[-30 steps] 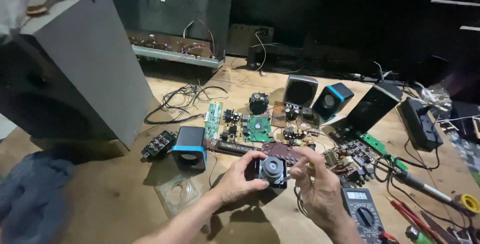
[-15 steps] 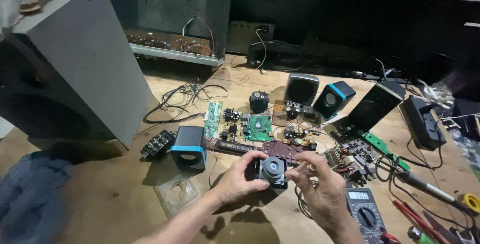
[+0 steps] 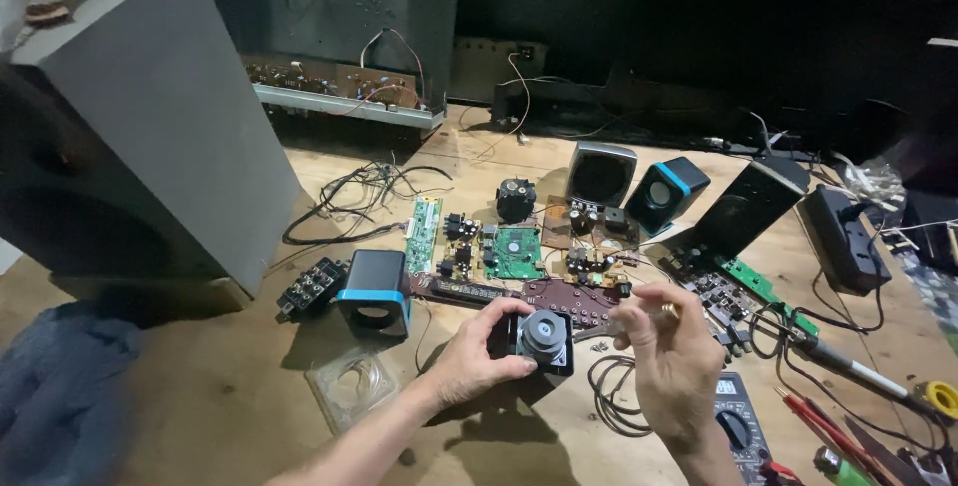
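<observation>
At near centre of the wooden bench [image 3: 200, 416], left hand [image 3: 477, 354] grips the small speaker driver [image 3: 544, 338] by its left side, magnet face up toward the camera. Just right of it, apart from the driver, right hand [image 3: 671, 356] hovers with fingers curled and tips pinched narrow; can't tell if it holds anything. Left is the contact hand, coiled wire [image 3: 611, 404] between.
</observation>
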